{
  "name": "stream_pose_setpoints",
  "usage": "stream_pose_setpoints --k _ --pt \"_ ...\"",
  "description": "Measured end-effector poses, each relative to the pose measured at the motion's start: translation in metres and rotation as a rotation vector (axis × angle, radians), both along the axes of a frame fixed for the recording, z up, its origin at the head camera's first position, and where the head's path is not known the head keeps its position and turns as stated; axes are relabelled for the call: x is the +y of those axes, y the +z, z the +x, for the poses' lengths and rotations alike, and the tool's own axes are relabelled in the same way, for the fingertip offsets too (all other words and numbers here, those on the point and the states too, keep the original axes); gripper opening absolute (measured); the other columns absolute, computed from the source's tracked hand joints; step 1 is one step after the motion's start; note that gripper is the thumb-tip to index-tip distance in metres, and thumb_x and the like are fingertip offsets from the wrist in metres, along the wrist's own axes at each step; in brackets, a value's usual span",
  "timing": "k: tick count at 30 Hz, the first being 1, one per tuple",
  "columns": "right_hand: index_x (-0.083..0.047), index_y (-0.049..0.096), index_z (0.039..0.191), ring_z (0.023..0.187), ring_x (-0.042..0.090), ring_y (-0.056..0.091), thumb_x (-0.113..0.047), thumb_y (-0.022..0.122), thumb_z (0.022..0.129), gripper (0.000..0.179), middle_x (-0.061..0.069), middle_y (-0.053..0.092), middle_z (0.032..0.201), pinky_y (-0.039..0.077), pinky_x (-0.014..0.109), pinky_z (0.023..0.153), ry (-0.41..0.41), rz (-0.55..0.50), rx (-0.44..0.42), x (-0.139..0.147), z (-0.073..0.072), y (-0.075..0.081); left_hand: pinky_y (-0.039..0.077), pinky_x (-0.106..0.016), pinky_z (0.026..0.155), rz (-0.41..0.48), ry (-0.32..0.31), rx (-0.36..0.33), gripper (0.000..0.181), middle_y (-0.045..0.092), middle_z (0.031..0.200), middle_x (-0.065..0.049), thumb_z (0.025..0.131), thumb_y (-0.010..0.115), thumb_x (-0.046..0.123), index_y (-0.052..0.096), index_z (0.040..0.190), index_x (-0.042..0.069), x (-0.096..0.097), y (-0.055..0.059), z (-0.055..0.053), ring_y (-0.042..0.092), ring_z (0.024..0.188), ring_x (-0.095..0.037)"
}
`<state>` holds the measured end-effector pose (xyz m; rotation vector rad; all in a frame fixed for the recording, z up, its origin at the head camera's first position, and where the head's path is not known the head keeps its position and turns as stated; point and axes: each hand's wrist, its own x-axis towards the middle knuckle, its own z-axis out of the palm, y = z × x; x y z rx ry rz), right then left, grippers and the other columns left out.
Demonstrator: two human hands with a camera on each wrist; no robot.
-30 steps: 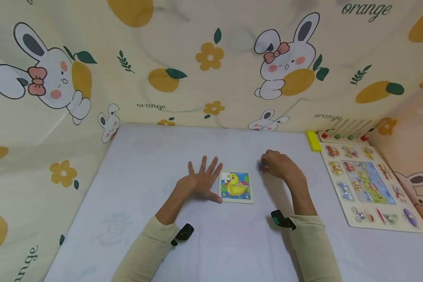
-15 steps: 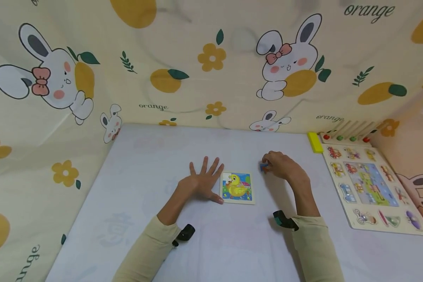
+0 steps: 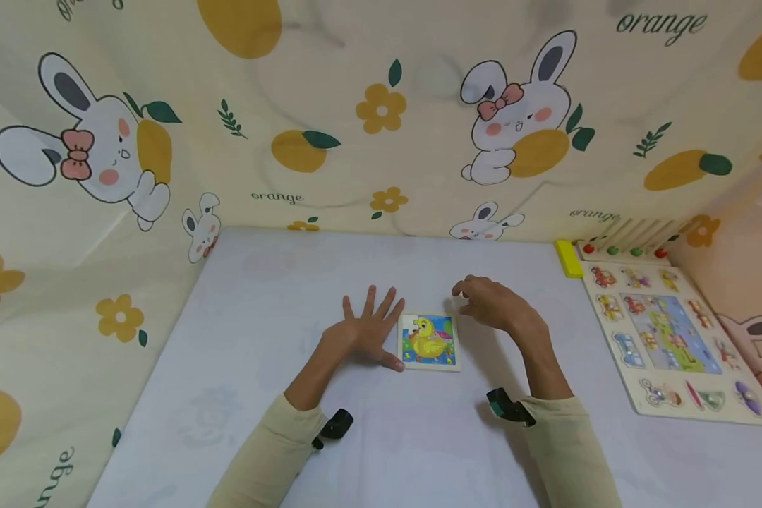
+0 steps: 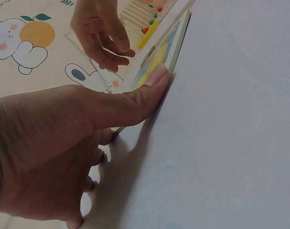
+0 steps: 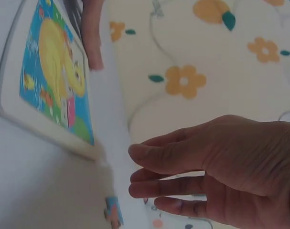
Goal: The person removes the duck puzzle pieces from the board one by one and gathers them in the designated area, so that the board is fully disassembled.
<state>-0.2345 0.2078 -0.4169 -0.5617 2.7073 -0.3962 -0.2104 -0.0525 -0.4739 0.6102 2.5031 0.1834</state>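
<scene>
A relaxed, empty right hand is hovering nearer than the splayed left hand to a small blue-and-orange jigsaw piece lying right of the square, pale-framed yellow-duck puzzle.

2 plain beige sleeves — 1 small black device on each, the right one partly green.

yellow block beside picture board

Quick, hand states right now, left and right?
Left hand: open, spread flat, thumb on the edge of the duck puzzle.
Right hand: open, holding nothing; the loose puzzle piece lies clear of it.
</scene>
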Motion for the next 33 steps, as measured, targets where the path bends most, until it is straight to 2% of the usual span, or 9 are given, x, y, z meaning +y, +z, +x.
stream_pose_setpoints --k 5,7,10,15,20,23,26,28,33 --pt "-0.003 0.068 0.132 0.111 0.031 0.066 -0.010 0.071 0.098 0.035 0.015 0.069 0.124 0.058 0.049 0.099 0.031 -0.022 -0.003 -0.014 0.006 0.000 0.000 -0.081 0.122 -0.027 -0.002 0.009 0.124 -0.021 0.177 -0.004 0.083 0.074 0.071 -0.001 0.170 0.023 0.001 0.003 0.002 -0.021 0.163 -0.041" --pt "-0.003 0.069 0.131 0.112 0.030 0.066 -0.010 0.071 0.098 0.034 0.013 0.070 0.122 0.057 0.049 0.099 0.051 -0.032 -0.004 -0.019 0.007 -0.001 0.001 -0.082 0.121 -0.031 -0.007 0.024 0.125 -0.020 0.177 -0.004 0.083 0.074 0.072 -0.001 0.170 0.023 0.001 -0.004 0.000 -0.020 0.163 -0.041" --pt "-0.004 0.069 0.131 0.111 0.029 0.067 -0.007 0.071 0.098 0.033 0.012 0.070 0.123 0.057 0.049 0.100 0.089 -0.045 -0.013 -0.027 0.008 -0.004 0.002 -0.082 0.121 -0.028 -0.006 0.029 0.125 -0.020 0.177 -0.004 0.083 0.074 0.073 -0.001 0.170 0.023 0.000 -0.006 0.000 -0.019 0.163 -0.042" --pt "-0.007 0.070 0.130 0.112 0.028 0.068 -0.004 0.071 0.097 0.033 0.010 0.070 0.124 0.058 0.048 0.101 0.138 -0.055 -0.032 -0.038 0.009 -0.012 0.003 -0.082 0.121 -0.036 -0.018 0.041 0.125 -0.020 0.177 -0.004 0.082 0.073 0.074 -0.001 0.170 0.023 -0.001 -0.002 0.001 -0.019 0.163 -0.042" --pt "-0.010 0.072 0.126 0.109 0.026 0.067 -0.004 0.075 0.094 0.033 0.009 0.070 0.118 0.058 0.045 0.099 0.202 -0.020 0.022 -0.043 0.011 -0.016 0.004 -0.081 0.122 -0.051 -0.029 0.040 0.123 -0.021 0.177 -0.005 0.085 0.071 0.073 -0.002 0.170 0.022 0.000 0.004 0.003 -0.020 0.163 -0.042" --pt "-0.013 0.074 0.123 0.104 0.025 0.065 -0.003 0.078 0.092 0.034 0.009 0.068 0.114 0.058 0.043 0.095 0.243 0.008 0.067 -0.045 0.011 -0.018 0.004 -0.082 0.121 -0.051 -0.033 0.040 0.124 -0.022 0.176 -0.005 0.085 0.070 0.074 -0.003 0.170 0.022 0.000 0.004 0.002 -0.020 0.162 -0.042" --pt "-0.015 0.075 0.122 0.099 0.024 0.063 -0.003 0.080 0.090 0.034 0.010 0.067 0.110 0.057 0.041 0.090 0.278 0.022 0.098 -0.046 0.011 -0.019 0.004 -0.082 0.121 -0.037 -0.029 0.036 0.125 -0.022 0.177 -0.004 0.083 0.072 0.074 -0.002 0.170 0.023 0.000 -0.001 -0.001 -0.019 0.163 -0.042" --pt "-0.016 0.075 0.121 0.098 0.023 0.061 -0.003 0.080 0.089 0.034 0.010 0.066 0.109 0.057 0.040 0.089 0.279 0.026 0.104 -0.047 0.011 -0.020 0.004 -0.084 0.120 -0.024 -0.035 0.051 0.127 -0.021 0.177 -0.004 0.082 0.073 0.075 -0.002 0.170 0.024 -0.002 -0.009 -0.005 -0.019 0.163 -0.043" --pt "-0.018 0.073 0.120 0.096 0.022 0.061 -0.003 0.082 0.087 0.037 0.007 0.065 0.108 0.058 0.041 0.090 0.267 0.048 0.119 -0.048 0.012 -0.021 0.002 -0.084 0.119 -0.020 -0.034 0.041 0.126 -0.022 0.176 -0.005 0.082 0.072 0.075 -0.002 0.170 0.022 -0.002 -0.010 -0.005 -0.020 0.162 -0.043"
